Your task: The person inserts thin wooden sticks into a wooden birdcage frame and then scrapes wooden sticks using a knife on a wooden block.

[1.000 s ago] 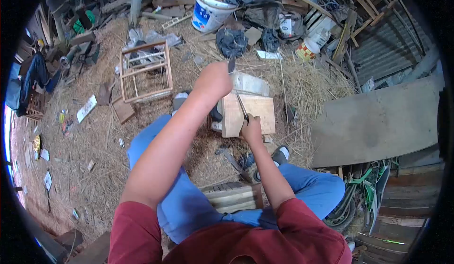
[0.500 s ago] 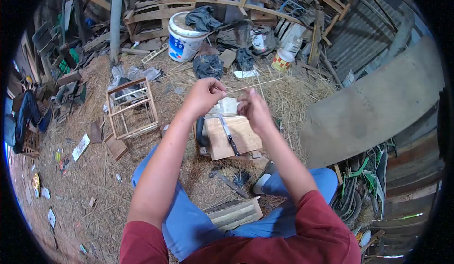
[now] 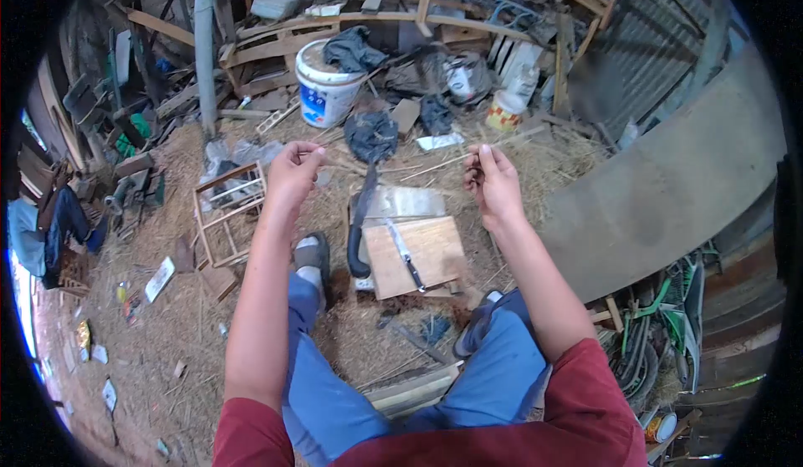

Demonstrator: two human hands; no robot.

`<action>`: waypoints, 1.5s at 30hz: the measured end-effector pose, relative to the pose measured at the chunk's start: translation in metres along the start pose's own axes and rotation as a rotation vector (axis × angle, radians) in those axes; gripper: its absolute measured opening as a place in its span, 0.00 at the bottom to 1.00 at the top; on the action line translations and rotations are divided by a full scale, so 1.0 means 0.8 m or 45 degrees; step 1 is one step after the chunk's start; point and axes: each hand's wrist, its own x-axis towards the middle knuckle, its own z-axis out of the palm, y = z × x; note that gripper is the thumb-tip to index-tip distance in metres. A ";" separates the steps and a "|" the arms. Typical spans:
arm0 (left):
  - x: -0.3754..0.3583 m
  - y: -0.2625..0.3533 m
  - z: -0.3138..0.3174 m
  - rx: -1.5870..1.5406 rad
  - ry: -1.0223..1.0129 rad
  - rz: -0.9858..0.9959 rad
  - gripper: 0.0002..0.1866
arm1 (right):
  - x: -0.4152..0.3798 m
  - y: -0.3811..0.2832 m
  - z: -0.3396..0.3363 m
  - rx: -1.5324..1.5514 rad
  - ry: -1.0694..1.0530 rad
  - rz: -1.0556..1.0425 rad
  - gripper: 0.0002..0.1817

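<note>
Head view: right hand, two o'clock, pinches a likely light stick, best end-gripped; left hand curled, hold unclear.

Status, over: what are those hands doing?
Left hand raised, grip unclear; right hand pinching a thin stick. Knife lying on wooden board. Larger blade alongside.

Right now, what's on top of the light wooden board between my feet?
A black-handled knife lies on the light wooden board. Most of what's underneath is covered, so I can't identify it.
</note>
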 end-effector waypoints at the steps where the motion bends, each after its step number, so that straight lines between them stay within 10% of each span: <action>1: 0.003 -0.005 -0.011 0.108 0.018 0.045 0.12 | -0.007 -0.004 0.018 -0.032 -0.057 0.020 0.13; 10: 0.007 -0.116 -0.202 1.081 0.694 -0.090 0.20 | -0.043 0.075 0.067 -1.256 -0.930 -0.074 0.18; 13: -0.017 -0.148 -0.215 1.316 0.655 -0.448 0.22 | -0.054 0.109 0.072 -1.385 -1.097 -0.247 0.16; 16: -0.009 -0.197 -0.218 1.372 0.594 -0.293 0.22 | -0.059 0.125 0.085 -1.437 -1.222 -0.271 0.17; 22: -0.025 -0.202 -0.198 1.536 0.990 -0.291 0.27 | -0.070 0.130 0.114 -1.480 -1.245 -0.244 0.16; 35: 0.016 -0.228 -0.249 1.804 0.391 0.440 0.10 | -0.066 0.153 0.107 -1.569 -1.220 -0.274 0.15; 38: 0.024 -0.217 -0.234 1.864 0.292 0.052 0.09 | -0.065 0.156 0.106 -1.586 -1.202 -0.313 0.15; 45: 0.052 -0.144 -0.249 1.753 0.619 0.451 0.07 | -0.054 0.125 0.097 -1.679 -1.129 -0.205 0.14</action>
